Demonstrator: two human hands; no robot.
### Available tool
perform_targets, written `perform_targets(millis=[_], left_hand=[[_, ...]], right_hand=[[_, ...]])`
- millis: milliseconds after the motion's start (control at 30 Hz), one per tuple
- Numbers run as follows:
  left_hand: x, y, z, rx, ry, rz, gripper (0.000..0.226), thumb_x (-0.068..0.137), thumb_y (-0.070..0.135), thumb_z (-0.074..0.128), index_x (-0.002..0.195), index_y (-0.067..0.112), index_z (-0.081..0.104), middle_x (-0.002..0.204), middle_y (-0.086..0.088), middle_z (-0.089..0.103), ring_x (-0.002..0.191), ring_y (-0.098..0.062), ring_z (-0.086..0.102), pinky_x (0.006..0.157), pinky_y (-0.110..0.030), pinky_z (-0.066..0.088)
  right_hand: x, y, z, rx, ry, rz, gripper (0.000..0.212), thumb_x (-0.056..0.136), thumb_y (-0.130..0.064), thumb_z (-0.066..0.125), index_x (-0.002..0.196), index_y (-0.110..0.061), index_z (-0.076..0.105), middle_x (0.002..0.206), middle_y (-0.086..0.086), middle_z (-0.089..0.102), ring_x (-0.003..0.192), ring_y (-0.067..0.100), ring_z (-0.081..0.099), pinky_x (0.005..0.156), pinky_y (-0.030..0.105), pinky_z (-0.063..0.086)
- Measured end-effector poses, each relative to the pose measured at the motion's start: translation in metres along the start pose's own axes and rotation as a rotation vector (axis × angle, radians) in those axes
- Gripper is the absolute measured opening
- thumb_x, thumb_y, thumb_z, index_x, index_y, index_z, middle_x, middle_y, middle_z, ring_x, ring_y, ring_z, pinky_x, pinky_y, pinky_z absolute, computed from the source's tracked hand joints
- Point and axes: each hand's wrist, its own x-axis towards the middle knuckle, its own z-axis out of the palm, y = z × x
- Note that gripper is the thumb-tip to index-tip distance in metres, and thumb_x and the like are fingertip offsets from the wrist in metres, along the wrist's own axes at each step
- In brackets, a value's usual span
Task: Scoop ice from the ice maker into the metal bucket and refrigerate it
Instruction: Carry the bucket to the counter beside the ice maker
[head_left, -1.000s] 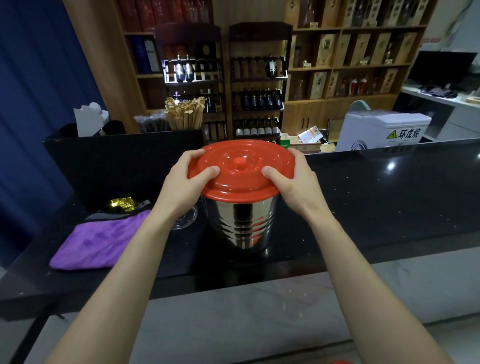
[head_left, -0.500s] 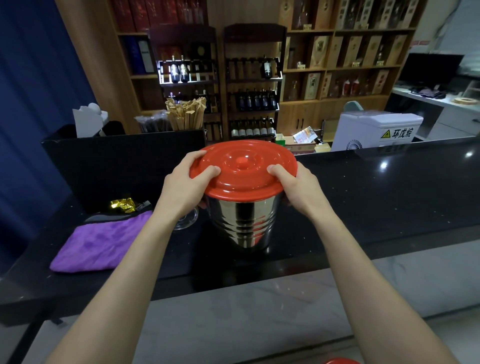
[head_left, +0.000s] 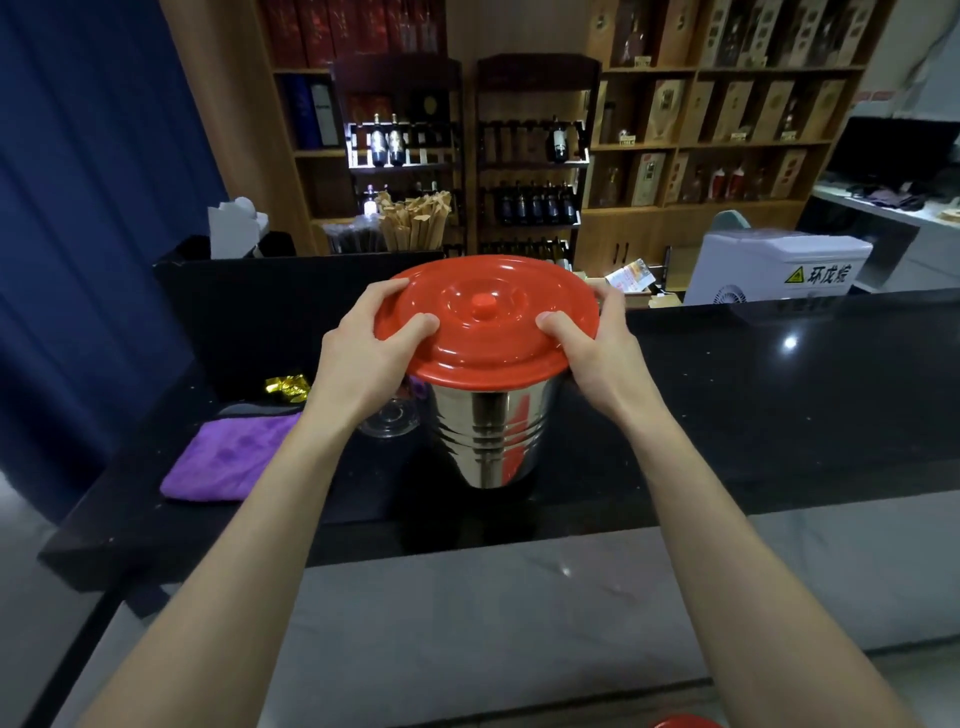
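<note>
The bucket (head_left: 488, 441) stands upright on the counter (head_left: 779, 410), with a cloth (head_left: 228, 460) at its 9 o'clock. The left hand (head_left: 363, 358) grips the lid (head_left: 488, 322) at 9 o'clock and the right hand (head_left: 597, 356) at 3. Thumbs lie on top and fingers curl round the rim, probably to keep it level. Both forearms reach straight forward.

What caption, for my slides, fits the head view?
Left hand and right hand grip the round red lid atop a shiny metal bucket on a black counter.
</note>
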Motion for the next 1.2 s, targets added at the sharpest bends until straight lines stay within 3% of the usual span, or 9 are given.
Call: perform_targets(millis=[200,333,433,600,700,800,967,1100,1200], left_hand=[[-0.059,0.004,-0.031,0.041,0.140,-0.016,0.065,0.081,0.068,0.064,0.144,0.052,0.056,0.130,0.014,0.066,0.113,-0.008,0.067,0.088,-0.022,0.053],[-0.112,0.001,-0.059,0.052,0.228,-0.057,0.063,0.082,0.068,0.066,0.142,0.054,0.056,0.129,0.016,0.067,0.101,-0.005,0.071,0.069,-0.014,0.057],[-0.156,-0.008,-0.079,0.075,0.307,-0.104,0.058,0.085,0.067,0.068,0.141,0.059,0.054,0.126,0.019,0.065,0.094,-0.010,0.075,0.060,-0.022,0.062],[-0.225,-0.028,-0.137,0.168,0.455,-0.189,0.065,0.082,0.071,0.067,0.144,0.057,0.054,0.137,0.015,0.065,0.114,-0.011,0.070,0.079,-0.024,0.061],[-0.259,-0.037,-0.178,0.205,0.516,-0.248,0.065,0.080,0.068,0.070,0.143,0.054,0.057,0.135,0.007,0.067,0.102,-0.031,0.076,0.080,-0.054,0.066],[-0.289,-0.046,-0.216,0.240,0.578,-0.279,0.064,0.081,0.066,0.071,0.142,0.053,0.059,0.133,0.008,0.069,0.103,-0.035,0.076,0.085,-0.064,0.063],[-0.330,-0.070,-0.284,0.253,0.627,-0.334,0.063,0.081,0.063,0.070,0.142,0.052,0.060,0.123,0.006,0.071,0.081,-0.026,0.079,0.062,-0.045,0.067],[-0.352,-0.086,-0.340,0.245,0.638,-0.317,0.061,0.081,0.062,0.069,0.140,0.050,0.062,0.117,0.010,0.071,0.069,-0.008,0.076,0.050,-0.023,0.059],[-0.363,-0.100,-0.379,0.235,0.610,-0.323,0.060,0.082,0.062,0.069,0.141,0.052,0.061,0.118,0.005,0.071,0.068,-0.015,0.077,0.050,-0.028,0.061]], right_hand=[[-0.033,-0.013,0.018,-0.011,-0.119,-0.134,0.078,0.085,-0.072,0.062,0.153,-0.061,0.024,0.117,-0.031,0.049,0.099,0.004,0.064,0.073,0.021,0.053],[-0.059,-0.017,0.040,0.010,-0.247,-0.163,0.065,0.084,-0.075,0.064,0.141,-0.064,0.035,0.117,-0.028,0.053,0.102,0.007,0.065,0.078,0.031,0.062],[-0.082,-0.021,0.065,0.034,-0.313,-0.194,0.063,0.083,-0.075,0.065,0.139,-0.064,0.039,0.117,-0.028,0.057,0.101,0.006,0.068,0.082,0.036,0.064],[-0.131,-0.035,0.127,0.081,-0.461,-0.225,0.064,0.084,-0.072,0.066,0.141,-0.061,0.040,0.118,-0.026,0.059,0.104,0.006,0.068,0.089,0.042,0.064],[-0.158,-0.050,0.168,0.106,-0.534,-0.244,0.064,0.082,-0.071,0.067,0.139,-0.060,0.042,0.120,-0.024,0.061,0.107,0.006,0.067,0.093,0.044,0.063],[-0.181,-0.064,0.209,0.118,-0.560,-0.258,0.062,0.080,-0.070,0.069,0.137,-0.059,0.046,0.117,-0.026,0.066,0.107,-0.001,0.068,0.100,0.040,0.059],[-0.221,-0.091,0.285,0.120,-0.603,-0.279,0.062,0.079,-0.069,0.071,0.135,-0.058,0.048,0.112,-0.032,0.066,0.102,-0.015,0.064,0.098,0.030,0.056],[-0.251,-0.118,0.338,0.114,-0.622,-0.271,0.061,0.080,-0.071,0.070,0.135,-0.061,0.046,0.115,-0.025,0.067,0.101,0.001,0.071,0.090,0.041,0.063],[-0.270,-0.135,0.371,0.118,-0.628,-0.276,0.064,0.081,-0.073,0.068,0.139,-0.059,0.044,0.116,-0.025,0.064,0.101,0.005,0.071,0.086,0.043,0.066]])
